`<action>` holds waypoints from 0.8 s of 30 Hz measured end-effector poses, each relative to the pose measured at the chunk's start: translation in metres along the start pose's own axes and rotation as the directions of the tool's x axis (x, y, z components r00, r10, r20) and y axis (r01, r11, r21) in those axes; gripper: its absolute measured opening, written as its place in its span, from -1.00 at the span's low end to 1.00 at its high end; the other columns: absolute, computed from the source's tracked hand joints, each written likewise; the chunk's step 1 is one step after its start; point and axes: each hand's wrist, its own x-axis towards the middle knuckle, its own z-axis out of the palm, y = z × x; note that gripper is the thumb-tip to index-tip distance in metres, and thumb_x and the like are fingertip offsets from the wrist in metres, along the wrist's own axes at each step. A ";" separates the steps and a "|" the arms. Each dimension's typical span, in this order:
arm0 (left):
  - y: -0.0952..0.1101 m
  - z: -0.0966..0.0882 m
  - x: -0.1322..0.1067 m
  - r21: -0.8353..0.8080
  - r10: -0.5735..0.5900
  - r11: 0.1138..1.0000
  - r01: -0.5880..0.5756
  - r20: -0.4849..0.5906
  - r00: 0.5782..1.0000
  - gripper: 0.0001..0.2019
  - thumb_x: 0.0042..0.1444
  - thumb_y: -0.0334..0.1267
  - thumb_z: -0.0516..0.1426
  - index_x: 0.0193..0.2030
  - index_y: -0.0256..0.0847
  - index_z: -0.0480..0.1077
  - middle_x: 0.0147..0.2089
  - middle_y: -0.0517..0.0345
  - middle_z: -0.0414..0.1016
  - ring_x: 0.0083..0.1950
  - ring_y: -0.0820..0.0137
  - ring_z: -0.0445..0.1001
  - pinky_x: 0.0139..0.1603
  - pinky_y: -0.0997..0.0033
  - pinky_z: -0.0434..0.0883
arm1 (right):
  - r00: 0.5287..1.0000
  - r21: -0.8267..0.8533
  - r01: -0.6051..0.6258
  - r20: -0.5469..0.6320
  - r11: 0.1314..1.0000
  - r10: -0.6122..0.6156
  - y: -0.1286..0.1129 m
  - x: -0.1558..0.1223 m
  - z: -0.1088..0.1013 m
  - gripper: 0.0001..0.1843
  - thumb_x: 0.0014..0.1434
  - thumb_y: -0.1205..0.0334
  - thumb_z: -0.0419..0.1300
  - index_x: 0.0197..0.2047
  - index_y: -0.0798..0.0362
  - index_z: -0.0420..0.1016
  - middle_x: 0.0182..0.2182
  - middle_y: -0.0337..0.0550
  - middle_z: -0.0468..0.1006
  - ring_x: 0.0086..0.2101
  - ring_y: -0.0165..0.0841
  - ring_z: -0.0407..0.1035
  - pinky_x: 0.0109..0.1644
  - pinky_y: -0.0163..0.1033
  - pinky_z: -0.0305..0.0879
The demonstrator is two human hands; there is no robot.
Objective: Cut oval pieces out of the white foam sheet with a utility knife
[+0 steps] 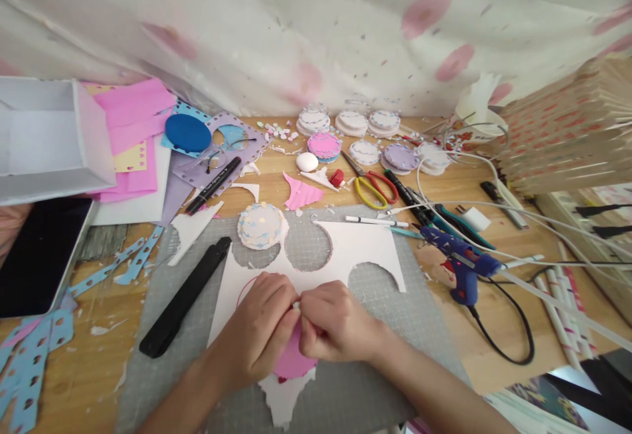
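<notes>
My left hand [264, 325] and my right hand [338, 322] meet with fingertips pinched together. A small white bit shows between them; its kind I cannot make out. Just below the fingers is a pink disc [296, 358], partly covered by both hands. Under my hands lies a white sheet [365, 240] with round cut-outs, on a grey cutting mat [405, 348]. A jagged white scrap [284, 398] sticks out below the disc. Beyond my left hand a round, decorated cake-like piece [260, 226] rests on the sheet's edge.
A black utility knife [185, 299] lies on the left of the mat. A blue glue gun [461, 259] with trailing cables is on the right. Scissors [372, 184], pliers [461, 226] and several small layered discs [364, 152] stand behind. A white box [49, 137] is at left.
</notes>
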 end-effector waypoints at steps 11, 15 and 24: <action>-0.003 0.004 -0.003 -0.148 -0.077 0.986 0.081 0.035 0.996 -0.82 0.35 -0.35 -0.17 -0.27 -0.16 0.17 -0.33 0.17 0.26 -0.27 0.35 0.26 -0.18 0.28 0.30 | 0.998 -0.108 -0.008 0.062 0.994 0.015 0.002 0.000 -0.004 -0.81 0.10 0.36 -0.07 -0.52 -0.03 0.07 -0.66 -0.34 0.20 -0.65 -0.44 0.03 -0.57 -0.29 0.00; -0.004 0.007 -0.004 -0.103 -0.061 0.993 0.063 0.017 0.998 -0.82 0.33 -0.40 -0.17 -0.30 -0.15 0.12 -0.33 0.18 0.24 -0.28 0.36 0.26 -0.15 0.27 0.31 | 0.997 -0.126 0.016 0.072 0.992 -0.007 0.000 0.000 -0.002 -0.79 0.10 0.39 -0.07 -0.53 -0.03 0.06 -0.66 -0.34 0.19 -0.65 -0.44 0.01 -0.57 -0.30 -0.02; -0.006 0.009 -0.006 -0.067 0.055 0.996 -0.057 -0.033 0.998 -0.84 0.29 -0.46 -0.17 -0.29 -0.14 0.06 -0.33 0.17 0.19 -0.31 0.35 0.20 -0.23 0.28 0.30 | 0.989 0.150 -0.094 0.125 0.984 0.075 -0.001 -0.001 0.000 -0.75 0.00 0.42 -0.06 -0.48 -0.04 -0.13 -0.62 -0.40 0.02 -0.61 -0.48 -0.07 -0.55 -0.33 -0.09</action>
